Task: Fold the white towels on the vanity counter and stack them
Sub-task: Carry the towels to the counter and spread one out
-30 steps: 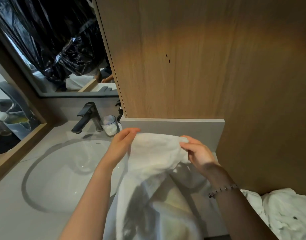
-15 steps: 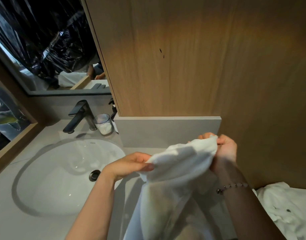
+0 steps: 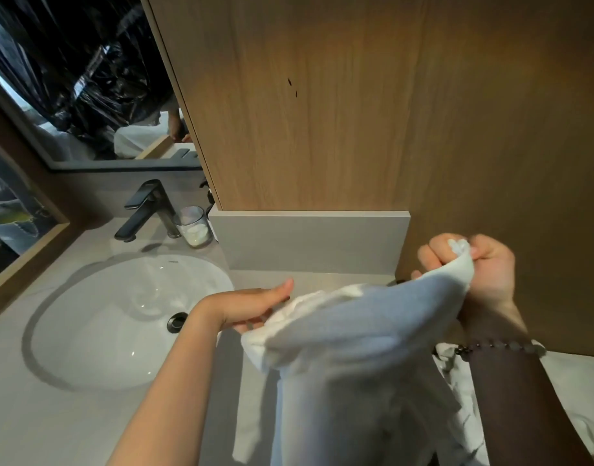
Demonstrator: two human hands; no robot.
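Step in hand, as I read it: opening out one white towel (image 3: 356, 334) to find its corners before the first fold. Right hand (image 3: 480, 270) is raised near the wood panel (image 3: 356, 112), its fingers (image 3: 430, 255) curled tight round one bunched corner of the towel, beaded bracelet (image 3: 503, 346) on that wrist. Left hand (image 3: 251, 307) sits lower, just right of the sink basin (image 3: 120, 317); fingers there look mostly straight and loose, thumb out, resting against the towel's near edge w/o a clear pinch. Towel is off the desk (image 3: 53, 415), slung between the two hands, the rest hanging down twd the bottom of view, twisted and creased. More crumpled white linen (image 3: 574, 398) lies on the desk at far right, unfolded; no stack visible, so I judge the task early. Next move needs the left hand to run along the edge to the 2nd corner and pinch it, then pull both corners apart so the cloth hangs flat. Faucet (image 3: 147, 210) and glass (image 3: 194, 227) stand behind the basin, well clear.
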